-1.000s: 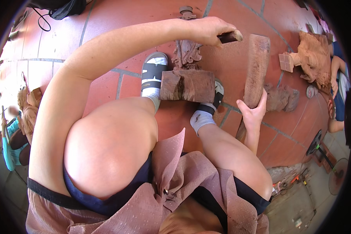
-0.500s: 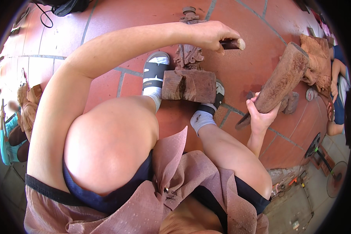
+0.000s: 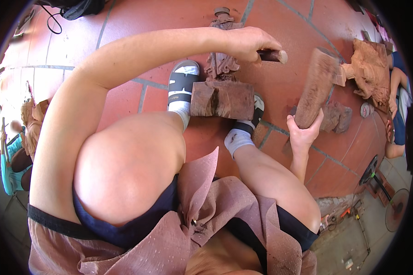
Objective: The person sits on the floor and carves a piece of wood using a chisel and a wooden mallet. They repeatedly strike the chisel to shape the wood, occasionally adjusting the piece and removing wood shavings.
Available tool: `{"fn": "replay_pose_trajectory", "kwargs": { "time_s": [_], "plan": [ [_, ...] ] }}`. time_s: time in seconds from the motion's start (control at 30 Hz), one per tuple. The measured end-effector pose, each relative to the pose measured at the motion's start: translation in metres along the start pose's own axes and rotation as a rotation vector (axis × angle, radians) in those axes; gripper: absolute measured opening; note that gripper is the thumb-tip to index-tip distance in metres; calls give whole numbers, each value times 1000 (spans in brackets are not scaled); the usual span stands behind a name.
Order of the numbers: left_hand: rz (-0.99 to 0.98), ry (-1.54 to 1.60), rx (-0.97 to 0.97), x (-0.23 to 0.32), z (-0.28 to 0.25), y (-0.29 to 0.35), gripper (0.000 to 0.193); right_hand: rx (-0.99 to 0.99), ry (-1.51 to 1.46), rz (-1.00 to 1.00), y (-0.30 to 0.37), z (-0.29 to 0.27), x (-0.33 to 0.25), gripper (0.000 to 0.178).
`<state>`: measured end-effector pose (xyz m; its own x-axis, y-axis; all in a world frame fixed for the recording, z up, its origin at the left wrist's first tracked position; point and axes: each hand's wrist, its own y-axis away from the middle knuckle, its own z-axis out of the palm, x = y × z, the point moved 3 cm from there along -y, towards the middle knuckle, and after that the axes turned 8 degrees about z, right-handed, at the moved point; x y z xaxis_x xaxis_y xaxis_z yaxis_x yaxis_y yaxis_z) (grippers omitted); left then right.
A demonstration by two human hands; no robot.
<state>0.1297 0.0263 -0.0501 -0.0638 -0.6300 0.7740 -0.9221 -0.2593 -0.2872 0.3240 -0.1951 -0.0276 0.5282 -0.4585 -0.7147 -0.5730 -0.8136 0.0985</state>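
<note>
Between my feet lies a carved wooden figure (image 3: 221, 67) with a thick block base (image 3: 222, 101) turned toward me. My left hand (image 3: 252, 43), reaching across its upper part, is closed round a chisel (image 3: 273, 56). Only the chisel's dark handle with a pale butt end shows; its blade is hidden by the hand and the carving. To the right, my right hand (image 3: 304, 133) grips the narrow end of a heavy brown wooden mallet (image 3: 317, 85). The mallet's thick end points up and away, apart from the chisel.
Behind the mallet, a rough wood piece (image 3: 337, 118) lies on the red tiles. A lighter carving (image 3: 369, 75) stands farther right beside another person's arm (image 3: 396, 91). A pedestal fan (image 3: 396, 208) is at lower right. Another person in turquoise (image 3: 13, 153) sits far left.
The mallet has swung left and stands more upright, uncovering the lighter carving behind it. My left hand and the chisel have hardly moved.
</note>
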Motion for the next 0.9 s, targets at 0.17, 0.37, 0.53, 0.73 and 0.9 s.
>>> {"fn": "replay_pose_trajectory", "kwargs": {
  "time_s": [0.17,0.37,0.53,0.73,0.9],
  "plan": [
    [-82,0,-25,5,-8,4,52,-36,216,-112,0,5,-19,73],
    [-88,-23,139,-19,-33,15,44,-105,-38,109,7,2,6,75],
    [-144,217,105,-12,-30,19,50,-200,-197,162,5,6,13,76],
    [-162,155,16,6,-14,12,41,-192,-192,164,11,3,3,75],
    [-127,38,-26,11,-11,14,52,-161,-188,19,9,6,-6,63]
  ]
}}
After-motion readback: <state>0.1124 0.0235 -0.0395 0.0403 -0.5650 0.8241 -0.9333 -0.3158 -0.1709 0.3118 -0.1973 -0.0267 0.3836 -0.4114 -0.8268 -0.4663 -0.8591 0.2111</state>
